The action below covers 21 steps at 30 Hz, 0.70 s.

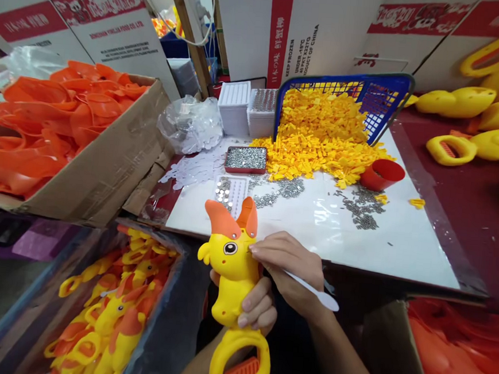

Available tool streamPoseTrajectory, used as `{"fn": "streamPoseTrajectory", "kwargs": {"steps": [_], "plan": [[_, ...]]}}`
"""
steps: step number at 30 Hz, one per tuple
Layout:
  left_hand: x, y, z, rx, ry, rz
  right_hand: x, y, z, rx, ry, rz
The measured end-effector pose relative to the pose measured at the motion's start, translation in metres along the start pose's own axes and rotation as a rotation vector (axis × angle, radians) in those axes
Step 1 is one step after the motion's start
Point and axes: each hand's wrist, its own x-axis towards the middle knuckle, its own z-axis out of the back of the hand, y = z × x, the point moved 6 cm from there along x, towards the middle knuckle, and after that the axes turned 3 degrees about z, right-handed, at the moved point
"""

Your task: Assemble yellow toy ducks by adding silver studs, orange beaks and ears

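Note:
A yellow duck-like toy with orange ear-like flaps, a round black-and-white eye and a ring handle stands upright before me. My left hand is closed around its body, under the head. At the right side of the head, the fingertips of my right hand are pinched together close to the surface. A white strip with a rounded, spoon-like end sticks out from under that hand, held in it. Whatever lies between the fingertips is too small to make out.
The white tabletop bears yellow plastic parts spilling from a blue basket, a red tray of metal bits, loose pins and a red cup. Orange parts fill a carton; finished-looking toys lie lower left.

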Motion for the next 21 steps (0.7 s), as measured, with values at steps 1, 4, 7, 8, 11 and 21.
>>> {"fn": "streamPoseTrajectory", "kwargs": {"steps": [1,4,7,8,11,21], "plan": [[0.001,0.002,0.001,0.035,-0.013,0.016,0.0,0.001,0.001,-0.005,0.004,-0.011],[0.003,0.007,0.004,0.084,-0.005,0.05,0.0,-0.001,0.004,-0.04,0.018,-0.087],[0.002,0.008,0.005,0.076,0.005,0.057,-0.002,-0.004,0.007,-0.011,0.007,-0.151],[0.002,0.007,0.005,0.071,0.004,0.056,-0.003,-0.005,0.008,0.017,0.0,-0.165],[0.001,0.008,0.003,0.046,0.013,0.058,-0.003,-0.007,0.01,0.091,-0.014,-0.184],[0.009,0.025,0.014,-0.028,0.2,0.199,-0.008,-0.025,0.018,0.191,0.086,-0.343]]}}
